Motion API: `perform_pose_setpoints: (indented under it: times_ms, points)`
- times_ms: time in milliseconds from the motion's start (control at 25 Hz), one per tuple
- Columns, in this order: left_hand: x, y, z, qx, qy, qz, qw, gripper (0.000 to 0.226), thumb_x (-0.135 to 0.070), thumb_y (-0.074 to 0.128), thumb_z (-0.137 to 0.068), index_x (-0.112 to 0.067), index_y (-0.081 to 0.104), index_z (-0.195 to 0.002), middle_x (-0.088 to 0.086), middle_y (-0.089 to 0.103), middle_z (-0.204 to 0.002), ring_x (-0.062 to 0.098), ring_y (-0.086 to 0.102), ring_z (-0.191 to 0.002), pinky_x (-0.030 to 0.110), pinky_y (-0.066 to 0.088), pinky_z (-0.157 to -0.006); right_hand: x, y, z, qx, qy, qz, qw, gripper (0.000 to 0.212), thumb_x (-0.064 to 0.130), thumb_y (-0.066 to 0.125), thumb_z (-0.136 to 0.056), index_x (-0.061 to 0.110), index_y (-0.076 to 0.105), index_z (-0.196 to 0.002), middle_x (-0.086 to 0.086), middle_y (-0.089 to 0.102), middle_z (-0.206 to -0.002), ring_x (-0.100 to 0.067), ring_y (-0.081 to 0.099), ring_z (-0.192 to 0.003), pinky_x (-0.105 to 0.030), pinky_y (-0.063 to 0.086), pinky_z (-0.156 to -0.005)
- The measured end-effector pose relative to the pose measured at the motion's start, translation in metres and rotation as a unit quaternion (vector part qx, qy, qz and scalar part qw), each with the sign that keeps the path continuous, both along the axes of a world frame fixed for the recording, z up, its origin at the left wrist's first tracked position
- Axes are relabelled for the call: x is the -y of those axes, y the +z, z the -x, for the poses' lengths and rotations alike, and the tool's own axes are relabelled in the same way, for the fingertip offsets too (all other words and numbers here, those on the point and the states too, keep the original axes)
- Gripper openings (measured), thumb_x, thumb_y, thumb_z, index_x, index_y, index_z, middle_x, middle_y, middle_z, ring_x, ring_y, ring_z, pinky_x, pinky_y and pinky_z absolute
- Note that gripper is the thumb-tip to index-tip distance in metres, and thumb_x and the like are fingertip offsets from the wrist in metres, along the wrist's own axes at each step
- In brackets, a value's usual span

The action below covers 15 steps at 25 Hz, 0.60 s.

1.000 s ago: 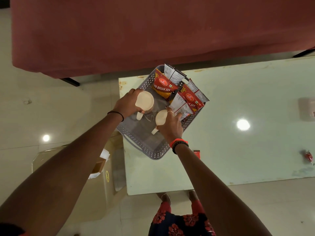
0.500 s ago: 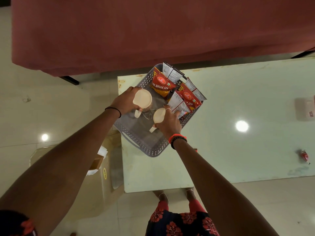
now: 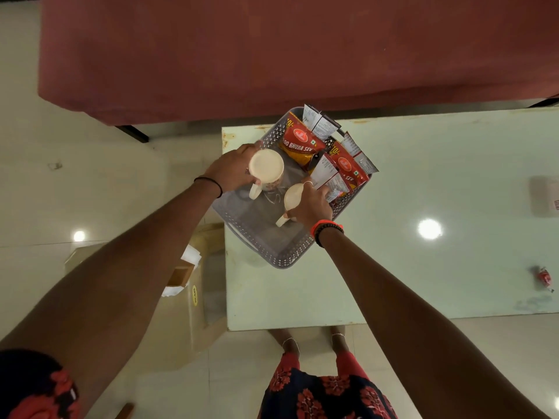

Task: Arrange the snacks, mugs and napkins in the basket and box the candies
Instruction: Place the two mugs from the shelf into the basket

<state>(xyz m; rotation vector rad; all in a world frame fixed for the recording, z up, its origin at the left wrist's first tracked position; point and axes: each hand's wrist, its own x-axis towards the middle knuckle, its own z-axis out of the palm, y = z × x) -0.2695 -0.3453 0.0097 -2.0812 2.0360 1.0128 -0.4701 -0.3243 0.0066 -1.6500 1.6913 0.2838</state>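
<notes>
— Two to place: left mug (image 3: 266,166) & right mug (image 3: 292,197). How are they going to be handling?

— Both are looking ceramic, so prob. stiff, fairly heavy and slippery on the glaze. They're risking a chip if they're knocking together. Best taking each round the body or thru the handle, not by the rim.

— Where's the left mug sitting rel. to its hand?

— The left hand (image 3: 231,172) is wrapping it from the outer side, fingers curling round the body. The handle is pointing back toward the person. It's hanging over the left part of the basket (image 3: 281,259) and looking higher than the other one. Can't tell if it's touching the basket floor.

— And the right mug?

— The right hand (image 3: 313,207) is gripping it from the right, covering approx. half of it. The handle is poking out below the hand. It's sitting low inside the basket, just beside the snack packets (image 3: 299,145), which are leaning vs. the far-right wall.

— Are the mugs touching?

— No, a gap is showing betw. them.

— Anything further out?

— The basket is standing at the far-left corner of the bench (image 3: 423,282). One red candy (image 3: 544,278) is lying well apart, near the right edge.
</notes>
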Motion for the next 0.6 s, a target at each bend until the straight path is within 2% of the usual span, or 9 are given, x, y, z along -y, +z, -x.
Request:
perform_pose_setpoints:
  times_ms: [120, 200, 280, 360, 480, 520, 600]
  points:
    - [-0.030, 0.011, -0.018, -0.031, 0.117, 0.052, 0.991, 0.076, -0.030, 0.062, -0.089, -0.011, 0.019, -0.150, 0.014, 0.030, -0.154, 0.034, 0.040, -0.135, 0.044, 0.036, -0.109, 0.003, 0.005, 0.000, -0.017, 0.018, -0.022, 0.999, 0.092, 0.031, 0.082, -0.069, 0.012, 0.028, -0.142, -0.023, 0.031, -0.139, -0.040, 0.048, -0.122, -0.047, 0.048, -0.095]
    - [-0.066, 0.021, -0.035, -0.050, 0.191, 0.101, 0.975, 0.058, -0.024, 0.051, -0.096, -0.008, 0.027, -0.146, 0.013, 0.033, -0.151, 0.031, 0.042, -0.134, 0.041, 0.036, -0.110, 0.003, 0.011, -0.001, -0.045, 0.041, -0.023, 0.998, 0.094, 0.036, 0.080, -0.071, 0.013, 0.026, -0.144, -0.023, 0.033, -0.139, -0.039, 0.047, -0.123, -0.047, 0.049, -0.094]
    - [-0.112, 0.030, -0.056, -0.036, 0.228, 0.149, 0.962, 0.044, -0.010, 0.041, -0.098, -0.008, 0.036, -0.142, 0.012, 0.039, -0.146, 0.029, 0.050, -0.127, 0.038, 0.041, -0.106, -0.004, 0.019, -0.006, -0.087, 0.085, 0.044, 0.992, 0.091, 0.042, 0.074, -0.076, 0.017, 0.023, -0.146, -0.022, 0.036, -0.137, -0.039, 0.048, -0.121, -0.046, 0.049, -0.092]
    - [-0.161, 0.037, -0.080, -0.016, 0.235, 0.142, 0.962, 0.051, 0.006, 0.039, -0.090, -0.012, 0.040, -0.138, 0.008, 0.042, -0.143, 0.027, 0.053, -0.122, 0.038, 0.045, -0.104, -0.018, 0.027, -0.018, -0.095, 0.126, 0.152, 0.976, 0.078, 0.044, 0.062, -0.085, 0.018, 0.023, -0.147, -0.024, 0.036, -0.139, -0.040, 0.044, -0.124, -0.047, 0.045, -0.096]
    - [-0.222, 0.042, -0.114, -0.003, 0.213, 0.078, 0.974, 0.073, 0.017, 0.051, -0.072, -0.016, 0.040, -0.137, 0.008, 0.046, -0.139, 0.031, 0.053, -0.122, 0.046, 0.046, -0.103, -0.054, 0.035, -0.044, -0.026, 0.156, 0.263, 0.952, 0.064, 0.034, 0.051, -0.092, 0.011, 0.027, -0.147, -0.027, 0.035, -0.145, -0.040, 0.037, -0.133, -0.048, 0.038, -0.107]
    - [-0.238, 0.041, -0.123, 0.007, 0.192, 0.059, 0.980, 0.080, 0.018, 0.055, -0.067, -0.015, 0.039, -0.138, 0.010, 0.047, -0.138, 0.033, 0.054, -0.120, 0.048, 0.046, -0.102, -0.070, 0.037, -0.054, 0.019, 0.172, 0.260, 0.950, 0.065, 0.032, 0.052, -0.091, 0.009, 0.027, -0.146, -0.027, 0.036, -0.144, -0.038, 0.037, -0.133, -0.045, 0.038, -0.108]
    - [-0.265, 0.036, -0.137, 0.047, 0.116, 0.012, 0.992, 0.090, 0.015, 0.059, -0.064, -0.014, 0.032, -0.145, 0.011, 0.045, -0.143, 0.034, 0.050, -0.124, 0.049, 0.041, -0.107, -0.104, 0.038, -0.079, 0.136, 0.203, 0.162, 0.956, 0.075, 0.036, 0.062, -0.086, 0.006, 0.028, -0.145, -0.020, 0.038, -0.144, -0.032, 0.037, -0.133, -0.041, 0.039, -0.107]
